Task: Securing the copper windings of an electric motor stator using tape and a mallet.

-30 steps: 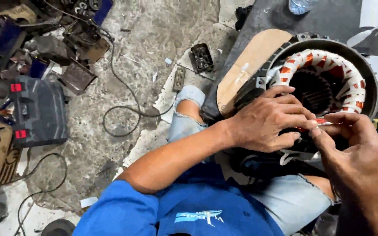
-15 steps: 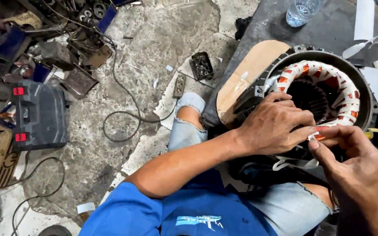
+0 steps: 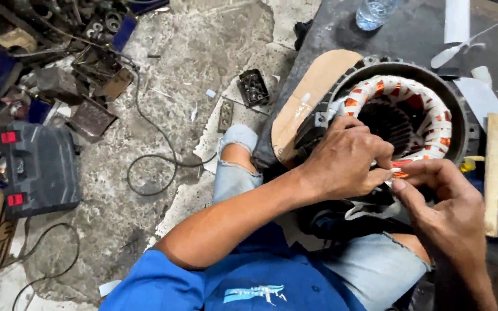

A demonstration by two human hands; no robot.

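Cracked concrete floor (image 3: 203,75), perhaps oil-stained.

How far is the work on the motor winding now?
Done: white tape wraps most of the winding in the stator housing. In hand: left hand and right hand pinch the tape at the near edge. Left: orange patches remain uncovered.

Near rim of the motor stator (image 3: 404,109) hidden behind the left hand (image 3: 344,158), water bottle (image 3: 376,11) cut off by top edge, right hand (image 3: 445,213) fingers' grip unclear
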